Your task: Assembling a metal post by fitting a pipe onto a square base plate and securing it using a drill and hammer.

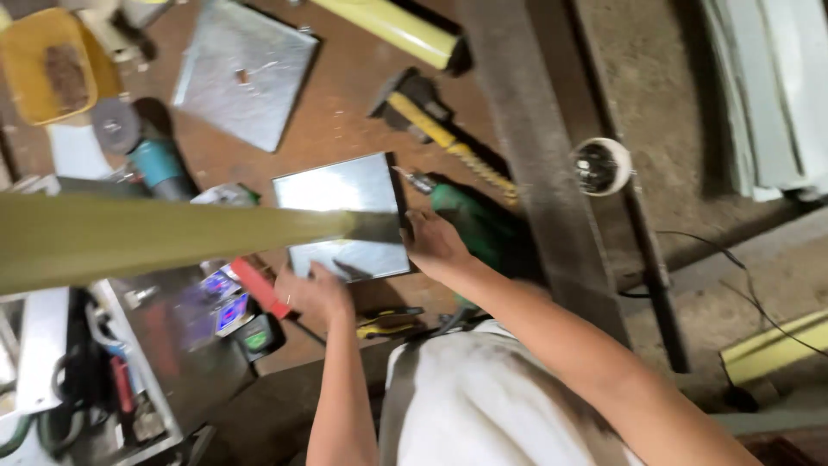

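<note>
Hands [315,292] on metal plate [345,216]

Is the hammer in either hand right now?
No: the hammer lies on the bench beyond the metal plate, which the left hand and right hand both hold.

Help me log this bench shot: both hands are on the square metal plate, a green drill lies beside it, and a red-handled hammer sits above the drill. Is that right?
Not quite. The head view shows the hammer has a yellow handle, not red. The rest holds: the left hand and right hand are both on the square metal plate, and the green drill lies beside it, below the hammer.
</note>
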